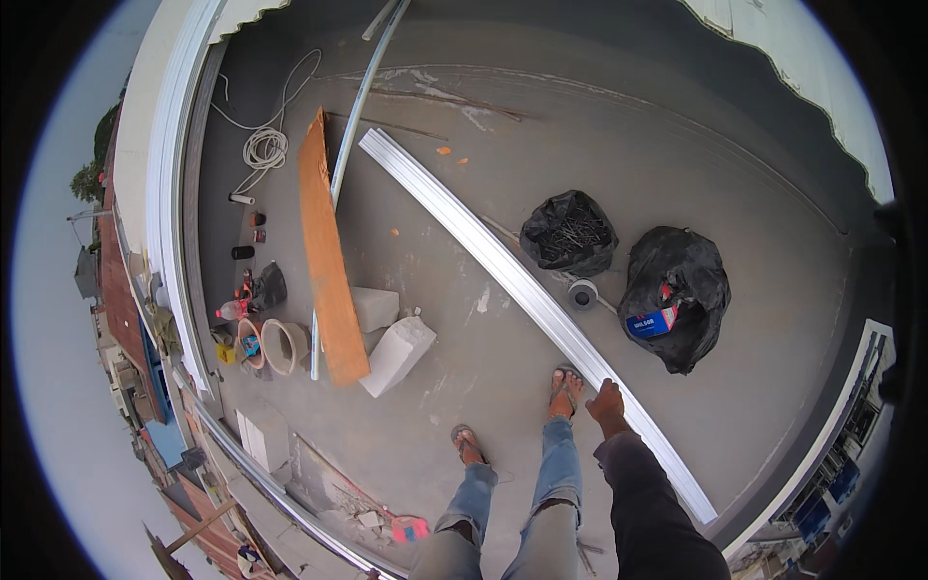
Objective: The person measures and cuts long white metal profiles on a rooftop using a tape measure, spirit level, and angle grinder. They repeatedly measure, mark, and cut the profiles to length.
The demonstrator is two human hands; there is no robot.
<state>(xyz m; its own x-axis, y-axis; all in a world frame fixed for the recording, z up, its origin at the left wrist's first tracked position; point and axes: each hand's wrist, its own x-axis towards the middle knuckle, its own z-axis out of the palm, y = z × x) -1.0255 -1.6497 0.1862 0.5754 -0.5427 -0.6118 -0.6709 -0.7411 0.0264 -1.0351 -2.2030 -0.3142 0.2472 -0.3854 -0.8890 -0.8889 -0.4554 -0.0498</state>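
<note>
A long silver ribbed metal profile (512, 275) runs slantwise from the upper middle down to the lower right. At its near edge, in front of my feet, my right hand (607, 408) is closed on it, with fingers curled at the rim. Whether the profile lies flat or is lifted a little, I cannot tell. My left hand does not show. Just beyond the profile sit a black bag of nails or similar thin metal pieces (570, 234), a grey roll (583, 295) and a larger black bag (698, 261) with a blue box (652, 322) on it.
To the left lie a brown wooden board (327, 261), a pale pipe (360, 111), white blocks (400, 356) and coiled white cable (265, 148). Buckets (284, 346) stand near the left edge. A long-handled pink tool (410, 528) is at lower left. A low wall (174, 193) borders the floor.
</note>
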